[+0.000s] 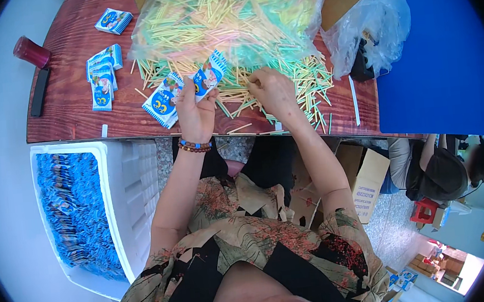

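My left hand (195,113) is closed on a small blue-and-white packet (211,75), pinched between thumb and fingers. Another packet of the same kind (162,105) lies beside that hand, slanted on the wooden table (128,116); whether the fingers also touch it I cannot tell. My right hand (275,94) reaches into a loose heap of thin straw-like sticks (314,88) in yellow, green and pink. Its fingertips are pinched together over the sticks, and what is between them is too small to make out. Behind the heap rests a big clear plastic bag (223,19) full of such sticks.
More packets (102,77) lie at the table's left, near a dark red cup (32,52) and a black bar (41,91). A white foam box (111,210) full of packets stands below left. At right are a crumpled plastic bag (383,15), a blue board (437,56) and another person (442,169).
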Available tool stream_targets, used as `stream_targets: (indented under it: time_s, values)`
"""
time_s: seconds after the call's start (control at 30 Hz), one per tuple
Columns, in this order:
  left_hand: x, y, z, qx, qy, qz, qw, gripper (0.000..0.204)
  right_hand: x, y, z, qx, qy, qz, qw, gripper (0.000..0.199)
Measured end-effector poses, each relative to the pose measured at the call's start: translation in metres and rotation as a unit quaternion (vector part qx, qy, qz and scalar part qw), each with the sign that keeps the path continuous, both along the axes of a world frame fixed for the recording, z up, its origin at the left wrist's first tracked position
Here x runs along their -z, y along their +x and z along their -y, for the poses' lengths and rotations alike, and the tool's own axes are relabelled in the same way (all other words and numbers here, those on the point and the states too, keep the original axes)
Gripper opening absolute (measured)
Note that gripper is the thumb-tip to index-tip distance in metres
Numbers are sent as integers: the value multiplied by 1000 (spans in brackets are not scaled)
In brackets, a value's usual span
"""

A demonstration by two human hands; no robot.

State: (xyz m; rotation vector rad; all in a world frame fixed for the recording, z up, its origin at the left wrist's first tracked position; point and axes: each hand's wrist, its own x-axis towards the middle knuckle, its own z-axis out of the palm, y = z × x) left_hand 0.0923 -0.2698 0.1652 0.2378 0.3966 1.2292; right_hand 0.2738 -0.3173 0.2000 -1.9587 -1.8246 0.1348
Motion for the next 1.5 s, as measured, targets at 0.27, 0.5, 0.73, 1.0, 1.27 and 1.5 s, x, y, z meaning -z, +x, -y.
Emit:
stream_targets:
  time_s: [0.27, 0.5, 0.73, 1.0, 1.27, 1.5]
  values:
    - [4, -11, -6, -2, 9, -2, 1000, 23, -5, 6, -6, 16, -29, -157, 987, 12]
    - [-3, -18, 2, 7, 33, -13, 999, 20, -74, -35, -9, -11, 157, -606, 779, 5]
    - [-13, -22, 5, 4, 55, -17, 998, 22, -66, -64, -15, -30, 143, -526, 838, 5]
    - [-27, -47, -5, -20, 30, 14, 999, 22, -75, -85, -33, -125, 135, -298, 937, 16]
    - [-35, -72, -5, -24, 46, 46, 998, 22, -91, -117, -35, -208, 131, -189, 951, 19]
    - [-67, -113, -5, -43, 64, 68, 995, 35, -114, -166, -36, -125, 115, -327, 930, 43]
